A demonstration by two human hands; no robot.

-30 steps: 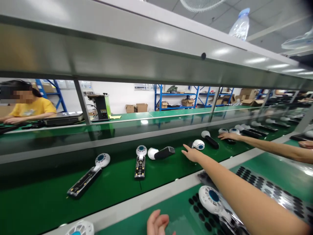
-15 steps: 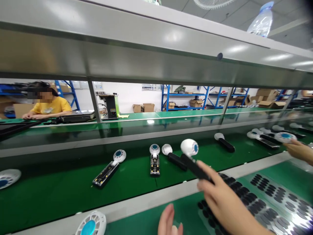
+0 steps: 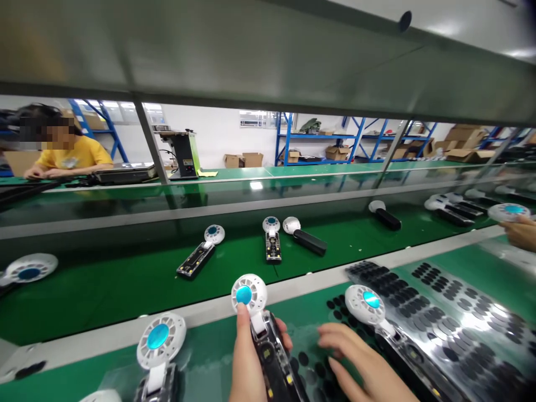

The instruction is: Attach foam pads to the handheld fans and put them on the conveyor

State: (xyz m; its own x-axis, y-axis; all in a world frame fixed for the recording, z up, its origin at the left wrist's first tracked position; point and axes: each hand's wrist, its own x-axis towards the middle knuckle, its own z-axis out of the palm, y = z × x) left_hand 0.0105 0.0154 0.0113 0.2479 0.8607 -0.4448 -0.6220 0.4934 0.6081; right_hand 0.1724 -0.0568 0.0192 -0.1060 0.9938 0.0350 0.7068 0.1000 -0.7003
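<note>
My left hand [image 3: 248, 357] is wrapped round a device with a white, round, vented head and a black body [image 3: 268, 335]. Its thumb lies against the head near the blue centre disc, and a circuit board shows in the clear casing. My right hand [image 3: 355, 357] is just to the right, fingers apart and slightly bent, holding nothing. Below it are black round stickers [image 3: 320, 369] on a clear sheet. A second such device [image 3: 365, 306] lies right of my right hand across the sticker sheets. Another [image 3: 161, 340] lies on the bench to the left.
Several more devices, among them one [image 3: 273, 243], lie on the green conveyor belt [image 3: 234, 268] behind a pale metal rail [image 3: 201, 314]. A co-worker's hand [image 3: 519, 231] holds a device at far right. A metal shelf [image 3: 251, 61] hangs overhead. A person in yellow [image 3: 79, 153] sits beyond.
My right hand, which held a device over the belt, has come back empty. My left hand, earlier without a visible device, now grips one. The view has tilted down.
</note>
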